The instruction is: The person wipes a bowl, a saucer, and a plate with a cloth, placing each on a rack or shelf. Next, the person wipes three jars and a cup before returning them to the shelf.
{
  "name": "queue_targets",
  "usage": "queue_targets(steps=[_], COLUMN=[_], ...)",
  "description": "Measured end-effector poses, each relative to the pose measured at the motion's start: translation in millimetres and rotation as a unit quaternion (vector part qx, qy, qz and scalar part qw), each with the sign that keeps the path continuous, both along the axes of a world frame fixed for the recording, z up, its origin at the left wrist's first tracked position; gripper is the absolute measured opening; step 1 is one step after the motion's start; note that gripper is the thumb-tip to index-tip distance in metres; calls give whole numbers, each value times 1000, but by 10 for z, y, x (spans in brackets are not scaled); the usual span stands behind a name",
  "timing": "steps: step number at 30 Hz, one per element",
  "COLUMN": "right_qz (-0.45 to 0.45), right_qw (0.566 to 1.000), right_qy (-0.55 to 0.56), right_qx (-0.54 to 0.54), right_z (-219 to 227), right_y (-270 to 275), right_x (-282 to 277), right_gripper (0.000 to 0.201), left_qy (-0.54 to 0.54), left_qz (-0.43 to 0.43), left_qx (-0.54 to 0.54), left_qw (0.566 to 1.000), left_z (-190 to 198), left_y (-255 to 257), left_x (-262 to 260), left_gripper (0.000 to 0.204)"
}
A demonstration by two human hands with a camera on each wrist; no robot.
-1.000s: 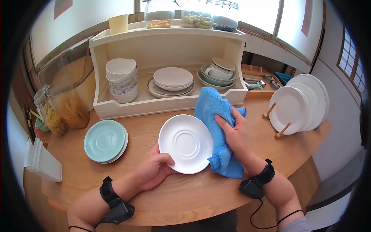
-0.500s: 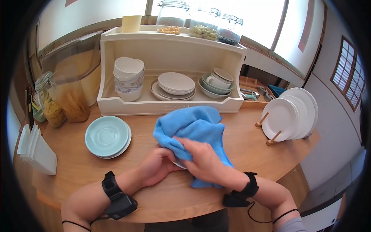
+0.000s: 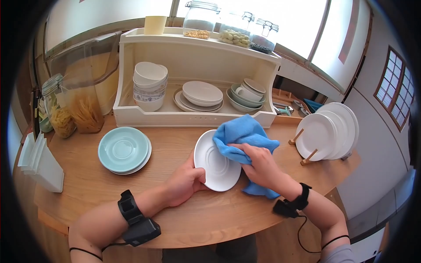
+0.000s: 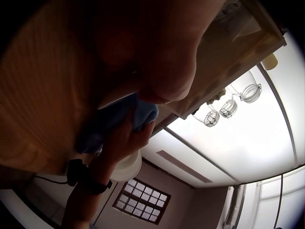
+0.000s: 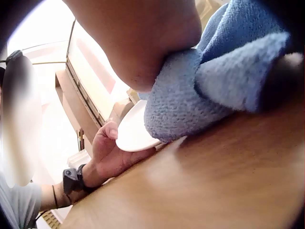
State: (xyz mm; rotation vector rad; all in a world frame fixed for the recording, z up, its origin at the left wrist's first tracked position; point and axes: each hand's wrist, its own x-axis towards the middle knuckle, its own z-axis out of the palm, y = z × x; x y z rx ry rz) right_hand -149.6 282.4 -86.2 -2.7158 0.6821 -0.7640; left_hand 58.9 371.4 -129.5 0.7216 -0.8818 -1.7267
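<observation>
Currently L hand (image 3: pixel 183 180) grip pinching white saucer (image 3: pixel 215 163) rim.

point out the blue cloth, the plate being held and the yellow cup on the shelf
blue cloth (image 3: pixel 240 131): head view, on its bunched upper part
held plate (image 3: pixel 211 167): head view, on its white face
yellow cup (image 3: pixel 155 25): head view, on its side

Bunched blue fabric cloth (image 3: pixel 245 131), over most of round white plate (image 3: pixel 215 170) 0.5 s ago, now covers only upper R part w/ R hand (image 3: pixel 262 167); plate more tilted vs. 1 s ago.
</observation>
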Motion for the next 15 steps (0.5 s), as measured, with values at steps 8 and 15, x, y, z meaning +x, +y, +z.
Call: queue_targets(steps=[8,15], right_qz=[75,120], right_qw=[994,980], right_qy=[-36,112], right_qx=[75,116], right_z=[-83,23], right_y=[287,237], right_x=[443,-208], right_gripper=[39,43], left_qy=[61,35], left_qz=[-27,-16], left_qx=[15,-14], left_qw=[998,999], left_z=[-79,23], left_y=[-3,2], left_x=[83,36], left_gripper=[67,75])
